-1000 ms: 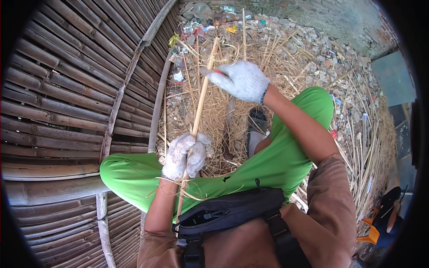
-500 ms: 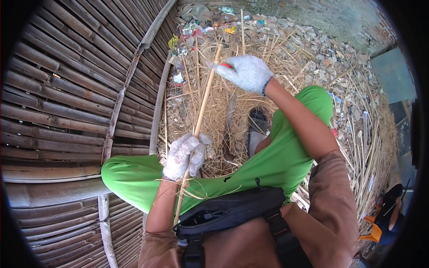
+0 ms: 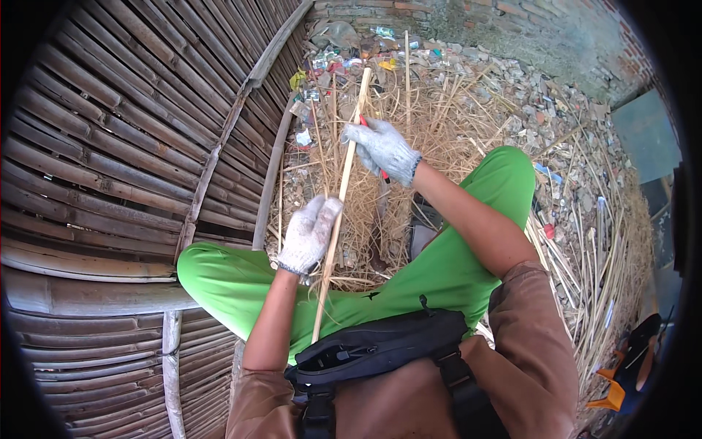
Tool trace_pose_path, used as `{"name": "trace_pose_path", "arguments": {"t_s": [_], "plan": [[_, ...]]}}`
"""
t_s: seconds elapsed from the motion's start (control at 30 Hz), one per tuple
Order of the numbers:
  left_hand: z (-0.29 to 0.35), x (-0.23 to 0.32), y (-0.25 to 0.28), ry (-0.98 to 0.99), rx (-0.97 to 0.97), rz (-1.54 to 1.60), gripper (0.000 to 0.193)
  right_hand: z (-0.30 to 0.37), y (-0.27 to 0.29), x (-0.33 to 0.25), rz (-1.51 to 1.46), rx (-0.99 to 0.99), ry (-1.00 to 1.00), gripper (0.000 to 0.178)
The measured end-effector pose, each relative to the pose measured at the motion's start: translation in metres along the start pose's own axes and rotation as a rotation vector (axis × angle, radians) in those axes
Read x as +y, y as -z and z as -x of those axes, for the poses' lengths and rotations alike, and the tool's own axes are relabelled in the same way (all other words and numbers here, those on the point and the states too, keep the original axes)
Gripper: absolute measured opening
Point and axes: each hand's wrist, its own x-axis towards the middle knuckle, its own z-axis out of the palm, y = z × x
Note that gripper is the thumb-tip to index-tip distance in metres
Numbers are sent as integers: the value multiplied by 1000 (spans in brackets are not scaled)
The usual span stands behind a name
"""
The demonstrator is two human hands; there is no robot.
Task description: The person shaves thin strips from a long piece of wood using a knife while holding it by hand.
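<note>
A long pale bamboo strip [image 3: 342, 207] slants from above my lap up and away from me. My right hand [image 3: 384, 150], in a grey-white work glove, is closed on a red-handled tool [image 3: 385, 176]. The tool's red end also shows beside the strip, and its blade or working end is hidden. That hand's fingers lie over the upper part of the strip. Lower down, my left hand [image 3: 310, 235], gloved too, has its fingers stretched out along the strip's left side, the fingertips against it or very close. Its thumb is hard to make out.
A bamboo slat wall [image 3: 110, 161] rises at my left. Straw-like shavings [image 3: 431, 110] and rubble cover the ground ahead. Long thin strips [image 3: 585, 256] lie at right. A black waist bag [image 3: 380, 347] rests across my lap, near an orange object [image 3: 610, 388] at lower right.
My right hand has come down and nearer along the strip. My left hand has loosened from its wrapped grip and shifted up, with fingers straightened. The strip's lower end has moved right.
</note>
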Motion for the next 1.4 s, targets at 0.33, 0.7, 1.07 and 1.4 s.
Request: {"name": "trace_pose_path", "arguments": {"t_s": [0.33, 0.7, 1.07, 1.4], "plan": [[-20, 61, 71, -541, 662, -774, 67, -11, 8, -9, 11, -11, 82, 34], [-55, 21, -14, 56, -7, 503, 28, -1, 5, -9, 981, 105, 423, 65], [-36, 0, -19, 137, -17, 526, 25, -20, 28, -8, 1317, 121, 457, 65], [-13, -12, -2, 119, 49, 540, 25, -36, 135, -6, 1020, 505, 337, 84]]}}
